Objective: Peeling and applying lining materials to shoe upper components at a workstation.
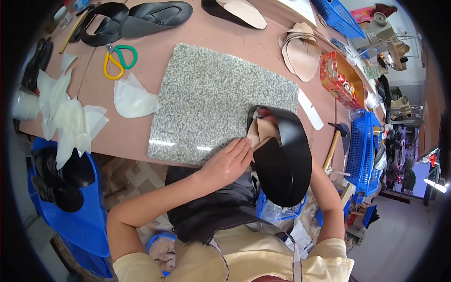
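Observation:
A black leather shoe upper (pixel 296 155) with beige lining is held over the table's near edge, partly above the speckled stone slab (pixel 206 94). My left hand (pixel 228 162) grips the lining edge at the upper's left side, fingers close together and thumb hidden. Most of my right hand (pixel 267 113) is behind the black leather; a bit of its fingers shows inside the upper's far end. My right forearm comes up behind the leather on the right. A milky-white sheet piece (pixel 134 96) lies at the slab's left edge.
Scissors (pixel 120 61) with green and yellow handles lie left of the slab. Black uppers (pixel 155 19) lie at the back, beige lining pieces (pixel 300 51) beyond the slab. A red tin (pixel 340 80), hammer (pixel 332 148) and blue basket (pixel 361 150) stand right; a blue chair (pixel 70 216) is left.

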{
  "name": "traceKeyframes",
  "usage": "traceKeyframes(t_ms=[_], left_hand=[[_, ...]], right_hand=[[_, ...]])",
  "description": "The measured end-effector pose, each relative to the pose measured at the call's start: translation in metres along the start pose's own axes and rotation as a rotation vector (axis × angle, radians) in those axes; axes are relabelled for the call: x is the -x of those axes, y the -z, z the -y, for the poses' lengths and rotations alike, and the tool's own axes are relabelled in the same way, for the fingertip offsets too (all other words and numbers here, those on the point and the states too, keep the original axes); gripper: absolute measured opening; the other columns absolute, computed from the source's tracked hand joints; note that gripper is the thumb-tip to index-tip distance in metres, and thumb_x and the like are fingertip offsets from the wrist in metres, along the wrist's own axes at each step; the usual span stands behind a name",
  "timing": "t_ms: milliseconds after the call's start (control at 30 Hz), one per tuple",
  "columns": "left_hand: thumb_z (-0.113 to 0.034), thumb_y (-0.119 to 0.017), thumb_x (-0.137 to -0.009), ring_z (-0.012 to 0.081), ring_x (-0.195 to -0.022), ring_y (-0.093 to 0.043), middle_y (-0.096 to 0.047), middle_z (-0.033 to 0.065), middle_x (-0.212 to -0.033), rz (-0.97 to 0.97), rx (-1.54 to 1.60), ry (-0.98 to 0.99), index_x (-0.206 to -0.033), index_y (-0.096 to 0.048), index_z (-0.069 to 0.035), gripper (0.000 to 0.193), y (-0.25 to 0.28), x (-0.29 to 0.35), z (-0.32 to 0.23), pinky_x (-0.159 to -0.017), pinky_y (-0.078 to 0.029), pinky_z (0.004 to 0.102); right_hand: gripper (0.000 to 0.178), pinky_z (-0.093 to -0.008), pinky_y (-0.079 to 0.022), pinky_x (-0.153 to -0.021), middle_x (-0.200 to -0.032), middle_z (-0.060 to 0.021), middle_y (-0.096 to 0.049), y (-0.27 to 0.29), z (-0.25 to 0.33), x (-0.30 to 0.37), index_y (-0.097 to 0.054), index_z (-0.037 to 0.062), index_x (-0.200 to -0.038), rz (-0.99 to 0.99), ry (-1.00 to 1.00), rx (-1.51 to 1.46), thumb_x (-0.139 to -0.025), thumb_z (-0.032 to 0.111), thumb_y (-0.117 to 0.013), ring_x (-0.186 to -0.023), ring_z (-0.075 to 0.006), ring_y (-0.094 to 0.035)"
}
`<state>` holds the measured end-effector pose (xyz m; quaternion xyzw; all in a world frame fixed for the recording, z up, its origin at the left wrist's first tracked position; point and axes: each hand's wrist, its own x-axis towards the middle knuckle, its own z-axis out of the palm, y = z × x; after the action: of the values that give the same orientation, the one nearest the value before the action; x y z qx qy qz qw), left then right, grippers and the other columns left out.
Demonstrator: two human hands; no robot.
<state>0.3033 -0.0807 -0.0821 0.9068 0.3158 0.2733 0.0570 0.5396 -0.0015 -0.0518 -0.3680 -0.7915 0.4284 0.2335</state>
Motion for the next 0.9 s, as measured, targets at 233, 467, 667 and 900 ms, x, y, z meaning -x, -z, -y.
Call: traceKeyframes(t_ms=[233, 467, 667, 900], left_hand=[[-0.024, -0.062, -0.085, 0.0335, -0.136, -0.041, -0.046, 0.0255, -0.14, 0.068, -0.05, 0.046, -0.115, -0.056, 0.007, 0.044, -0.013, 0.011, -0.009, -0.115, -0.029, 0.0454], [-0.035, -0.069, -0.082, 0.0385, -0.137, -0.037, -0.042, 0.0293, -0.142, 0.091, 0.05, 0.046, -0.105, -0.054, 0.003, 0.047, -0.004, 0.008, -0.012, -0.117, -0.025, 0.0463], [-0.031, -0.076, -0.075, 0.0435, -0.135, -0.037, -0.041, 0.0336, -0.138, 0.072, 0.17, 0.101, -0.097, -0.052, 0.001, 0.045, -0.001, 0.0, -0.007, -0.114, -0.029, 0.0497], [-0.022, -0.081, -0.069, 0.0437, -0.121, -0.05, -0.051, 0.0292, -0.125, -0.076, 0.281, 0.09, -0.1, -0.054, -0.001, 0.046, 0.032, 0.013, -0.008, -0.102, -0.041, 0.0535]], right_hand=[[0.044, -0.0333, -0.043, -0.103, -0.129, -0.0125, -0.058, -0.017, -0.003, 0.001, -0.056, -0.0005, -0.121, -0.212, -0.115, -0.455, -0.079, 0.004, -0.069, -0.119, -0.0217, -0.055], [0.045, -0.0313, -0.045, -0.099, -0.123, -0.0118, -0.059, -0.021, 0.039, 0.001, -0.057, -0.0005, -0.119, -0.144, -0.091, 0.018, -0.077, 0.007, -0.072, -0.114, -0.0206, -0.057], [0.046, -0.0322, -0.046, -0.096, -0.12, -0.0121, -0.06, -0.022, 0.046, -0.008, -0.058, -0.0002, -0.118, -0.146, -0.096, -0.016, -0.076, 0.01, -0.074, -0.112, -0.0207, -0.058], [0.044, -0.0327, -0.045, -0.098, -0.119, -0.0129, -0.06, -0.055, 0.086, -0.006, -0.058, -0.001, -0.118, -0.21, 0.02, 0.031, -0.08, 0.016, -0.072, -0.112, -0.0229, -0.058]])
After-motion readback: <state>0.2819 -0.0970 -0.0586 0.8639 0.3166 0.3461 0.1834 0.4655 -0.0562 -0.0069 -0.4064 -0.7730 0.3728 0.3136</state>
